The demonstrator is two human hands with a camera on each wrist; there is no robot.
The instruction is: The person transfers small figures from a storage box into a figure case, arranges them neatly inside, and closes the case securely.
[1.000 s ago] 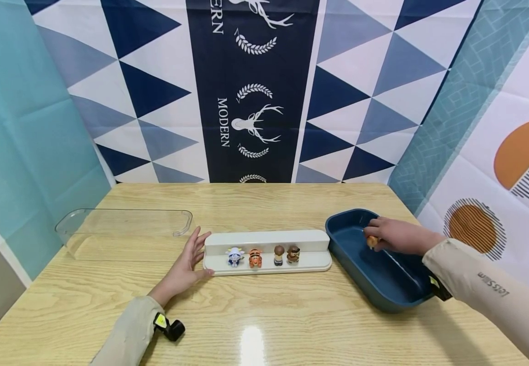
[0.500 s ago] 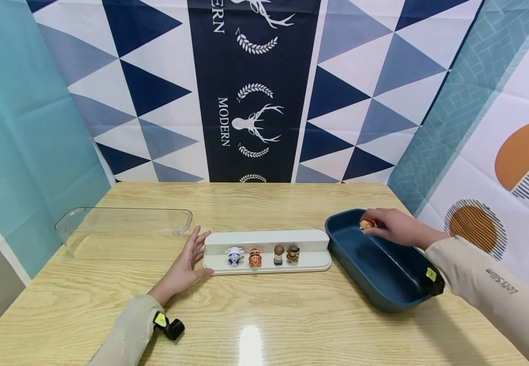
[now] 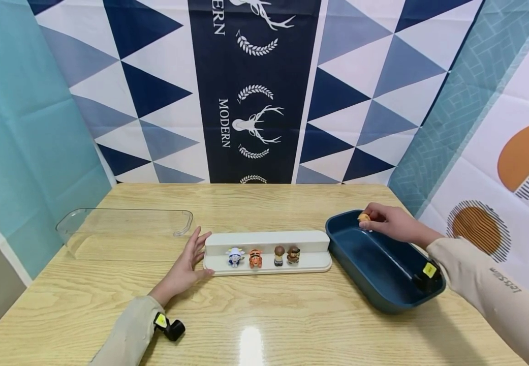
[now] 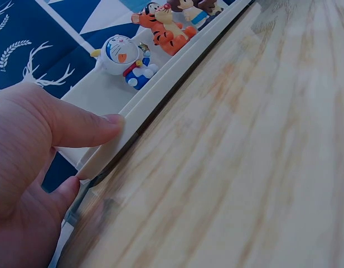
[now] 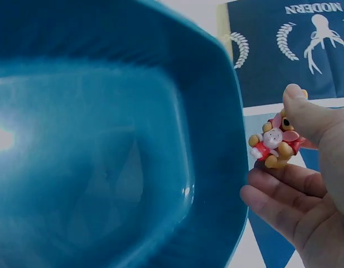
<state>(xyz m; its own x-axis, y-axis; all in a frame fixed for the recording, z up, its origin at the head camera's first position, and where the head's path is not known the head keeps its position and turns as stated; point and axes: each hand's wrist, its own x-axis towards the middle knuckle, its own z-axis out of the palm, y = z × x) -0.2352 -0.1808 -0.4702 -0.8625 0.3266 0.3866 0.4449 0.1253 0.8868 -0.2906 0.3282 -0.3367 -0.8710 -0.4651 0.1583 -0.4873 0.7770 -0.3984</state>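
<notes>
My left hand (image 3: 186, 268) holds the left end of a white stepped display stand (image 3: 264, 238), its thumb on the front edge and its fingers spread toward the back corner. On the stand's lower step are a blue-and-white cat figurine (image 4: 123, 58), an orange striped tiger figurine (image 4: 164, 28) and two brown-topped figurines, one an owl (image 3: 293, 254). My right hand (image 3: 392, 222) pinches a small bear figurine (image 5: 279, 139) in red with a pink piglet at its front, above the far part of a deep blue basin (image 3: 383, 284).
Far left on the wooden table (image 3: 264, 310) sits a clear plastic cover (image 3: 127, 221). The basin stands close by the stand's right end. Patterned cloths (image 3: 252, 101) hang behind the table and on both sides.
My right hand has risen from inside the basin with the figurine and shifted slightly toward its far rim, the figurine turning in the fingers. The left hand and the stand stay put.
</notes>
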